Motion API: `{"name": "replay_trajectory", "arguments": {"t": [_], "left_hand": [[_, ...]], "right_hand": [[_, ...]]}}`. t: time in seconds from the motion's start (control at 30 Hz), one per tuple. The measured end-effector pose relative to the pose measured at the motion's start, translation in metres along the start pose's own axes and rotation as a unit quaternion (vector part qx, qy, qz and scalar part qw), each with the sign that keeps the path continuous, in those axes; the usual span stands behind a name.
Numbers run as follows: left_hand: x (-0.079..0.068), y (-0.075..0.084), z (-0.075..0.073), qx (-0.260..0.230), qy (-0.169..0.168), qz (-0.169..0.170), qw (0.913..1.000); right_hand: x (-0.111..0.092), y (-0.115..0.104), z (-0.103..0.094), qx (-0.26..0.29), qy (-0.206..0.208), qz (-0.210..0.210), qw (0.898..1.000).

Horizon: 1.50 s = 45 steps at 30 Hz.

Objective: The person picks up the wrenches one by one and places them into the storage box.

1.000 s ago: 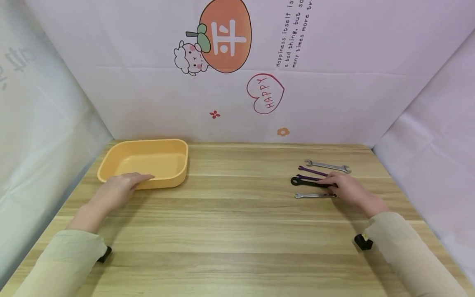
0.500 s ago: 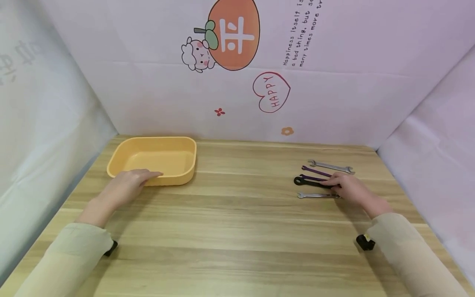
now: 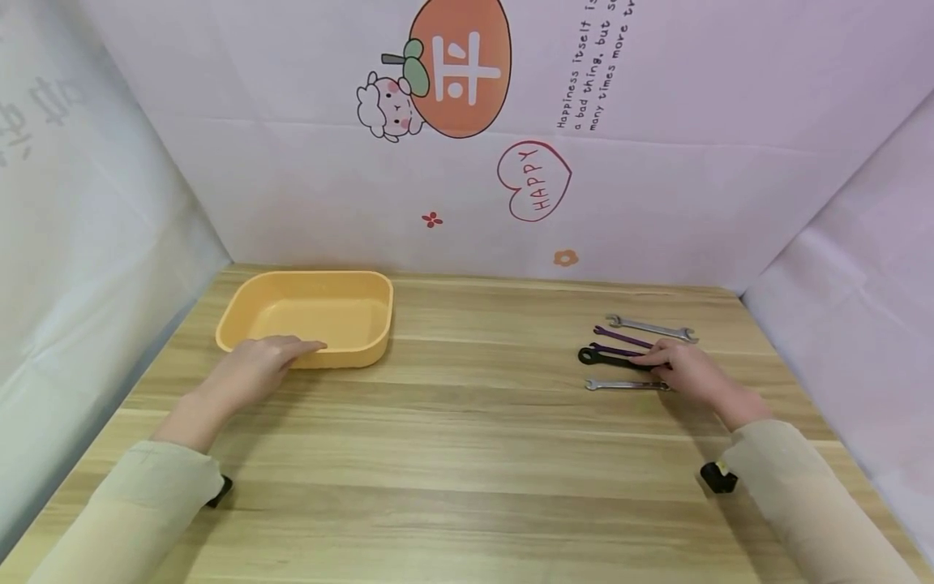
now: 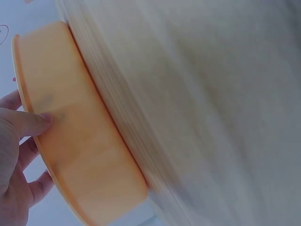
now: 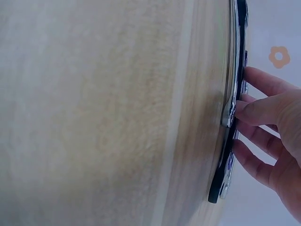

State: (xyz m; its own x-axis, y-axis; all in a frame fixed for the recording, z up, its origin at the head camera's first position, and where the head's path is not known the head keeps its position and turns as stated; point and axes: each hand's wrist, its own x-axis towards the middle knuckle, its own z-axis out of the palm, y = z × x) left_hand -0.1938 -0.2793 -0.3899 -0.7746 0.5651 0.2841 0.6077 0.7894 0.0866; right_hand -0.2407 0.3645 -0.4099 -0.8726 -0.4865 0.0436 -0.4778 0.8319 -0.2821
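Observation:
At the far left of the table, my left hand (image 3: 257, 369) grips the near rim of a yellow plastic basin (image 3: 350, 357). The left wrist view has the thumb on the basin's outer wall (image 4: 89, 150) and the other fingers over the rim. On the right, my right hand (image 3: 689, 373) pinches the handle of a black ring-ended wrench (image 3: 609, 360), which lies on the table. Beside it lie a silver wrench (image 3: 620, 385) in front and two purple wrenches behind, the farther one (image 3: 620, 336) partly covered by the hand. Another silver open-ended wrench (image 3: 653, 328) lies farthest back.
The wood-grain table (image 3: 467, 446) meets a white printed cloth wall (image 3: 292, 195) at its back edge. More white cloth hangs at the left and right sides. Small black devices (image 3: 718, 477) sit under both sleeve cuffs.
The head view swung slightly at first. Since half a second ago, the basin and my left hand have shifted a little right and nearer. My right hand stays at the wrenches.

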Motion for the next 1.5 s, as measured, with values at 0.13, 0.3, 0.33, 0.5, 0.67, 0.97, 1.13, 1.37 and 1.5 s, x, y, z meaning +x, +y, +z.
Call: {"name": "replay_trajectory", "arguments": {"t": [0.13,0.3,0.33,0.5,0.67,0.97,1.13,1.37,1.5], "left_hand": [[0.002,0.004,0.0,-0.003,0.001,0.006,1.0],[0.004,0.008,0.0,-0.003,-0.005,0.009,0.9999],[0.005,0.008,0.0,-0.004,-0.008,0.008,0.9999],[0.007,0.012,0.001,-0.002,-0.012,0.014,0.9998],[0.008,0.014,0.004,-0.001,0.003,0.034,0.9994],[0.011,0.024,0.008,0.0,0.016,0.052,0.9985],[0.017,0.029,0.011,0.001,0.011,0.057,0.9983],[0.027,0.034,0.014,-0.001,0.02,0.075,0.997],[0.031,0.036,0.017,-0.002,0.025,0.082,0.9963]], "right_hand": [[0.0,0.001,0.0,0.002,0.0,-0.001,1.0],[0.002,-0.001,-0.001,-0.001,-0.001,0.0,1.0],[0.002,-0.001,-0.001,0.0,-0.001,0.001,1.0],[0.004,-0.003,-0.001,0.004,0.0,-0.002,1.0],[0.006,-0.003,0.001,0.003,-0.003,-0.012,1.0],[0.004,-0.001,0.005,0.005,0.0,-0.017,1.0],[0.002,-0.001,0.004,0.001,0.008,-0.027,1.0],[0.002,0.004,0.001,-0.012,0.017,-0.03,0.999],[0.002,0.006,0.0,-0.012,0.017,-0.031,0.999]]}}
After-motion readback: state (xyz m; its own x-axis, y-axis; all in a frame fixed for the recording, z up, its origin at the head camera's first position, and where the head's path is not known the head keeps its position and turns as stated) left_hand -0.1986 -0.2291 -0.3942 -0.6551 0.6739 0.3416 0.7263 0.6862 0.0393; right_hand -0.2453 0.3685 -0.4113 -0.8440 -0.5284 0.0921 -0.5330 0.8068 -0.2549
